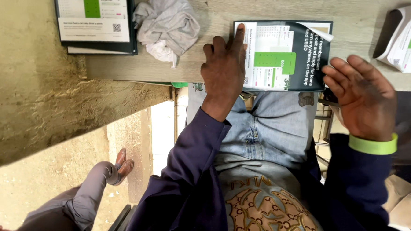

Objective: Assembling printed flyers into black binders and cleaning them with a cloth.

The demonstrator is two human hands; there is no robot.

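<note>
A dark leaflet (286, 55) with white and green panels lies at the near edge of the grey wooden table (265, 2), partly overhanging it. My left hand (222, 70) rests on the leaflet's left end, its index finger stretched along the edge and its other fingers curled; the thumb is hidden. My right hand (364, 98) hovers just right of the leaflet, palm showing and fingers spread, holding nothing. It has a green cuff at the wrist. My lap, in blue jeans, is below the table edge.
A crumpled grey cloth (168, 21) lies left of the leaflet. A dark-edged stack of printed sheets (95, 23) sits at the far left, and curled leaflets (405, 39) at the right. Another person's leg and brown shoe (121, 164) are on the floor, lower left.
</note>
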